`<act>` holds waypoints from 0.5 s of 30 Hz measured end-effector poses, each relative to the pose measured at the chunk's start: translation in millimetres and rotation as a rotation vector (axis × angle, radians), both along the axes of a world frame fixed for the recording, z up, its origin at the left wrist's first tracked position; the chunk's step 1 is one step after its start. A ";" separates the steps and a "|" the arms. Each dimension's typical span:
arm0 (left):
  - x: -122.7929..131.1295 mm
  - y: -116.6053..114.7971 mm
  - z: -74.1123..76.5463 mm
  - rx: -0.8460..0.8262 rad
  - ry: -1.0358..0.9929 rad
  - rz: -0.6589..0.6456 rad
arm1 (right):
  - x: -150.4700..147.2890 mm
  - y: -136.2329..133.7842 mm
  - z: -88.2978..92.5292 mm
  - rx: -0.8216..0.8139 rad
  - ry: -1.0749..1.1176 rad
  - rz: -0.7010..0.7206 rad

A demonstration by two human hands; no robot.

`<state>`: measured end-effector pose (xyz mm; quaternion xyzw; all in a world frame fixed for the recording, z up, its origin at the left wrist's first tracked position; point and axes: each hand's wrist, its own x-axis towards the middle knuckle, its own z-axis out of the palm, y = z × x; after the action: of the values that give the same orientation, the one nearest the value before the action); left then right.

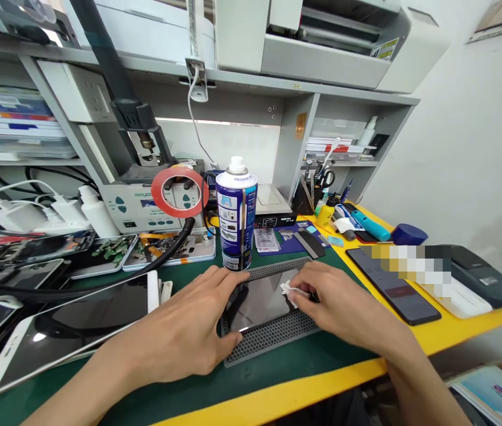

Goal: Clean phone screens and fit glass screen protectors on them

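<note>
**Item 1: dark glossy flat phone (259, 302).** It is laid screen-up on a grey perforated rectangular mat (272, 338), in the middle of the tabletop and just in front of the person. Its long axis runs left to right, with the right end angled slightly away. It is bracketed by the hands, one at each short end.

**Item 2: left hand (188, 331).** It is placed at the phone's left end. The grip is closed about that end, with the thumb set at the near corner and the fingers at the far edge. The palm is lowered toward the tabletop.

**Item 3: right hand (343, 305).** It is placed at the phone's right end. A small white crumpled wipe (290, 290) is pinched in the grip between thumb and fingertips and pressed on the glass. This is the nearer hand to the screen's right half, and the bare glass lies leftward from the wipe, along the long axis.

**Item 4: surface.** The tabletop (286, 370) is covered in green matting and bordered in yellow. It is flat, and the mat is seated squarely on it.

**Item 5: surroundings.**
- A blue-and-white spray can (236, 216) stands upright just behind the mat, near the left fingertips.
- A red tape ring (178, 190) is seen behind it.
- A white-framed tablet (68, 337) lies well to the left.
- A black slab phone (392, 285) lies on the yellow strip to the right, apart from the right wrist.
</note>
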<state>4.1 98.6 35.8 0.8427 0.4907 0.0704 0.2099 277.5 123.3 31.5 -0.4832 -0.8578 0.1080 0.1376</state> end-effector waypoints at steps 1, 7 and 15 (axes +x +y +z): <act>0.0 0.0 -0.5 0.008 0.000 -0.005 | -3.5 -6.6 -6.2 0.056 0.001 0.006; 2.5 0.4 -2.0 0.052 -0.014 0.000 | -30.3 -41.3 -39.5 0.253 -0.008 0.027; 3.0 0.7 8.3 0.007 -0.014 -0.027 | -17.7 -21.9 -25.5 0.165 0.000 -0.152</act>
<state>7.1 99.3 44.1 0.8494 0.4777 0.0752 0.2115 259.9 101.4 6.0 -0.5340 -0.8247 0.0261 0.1845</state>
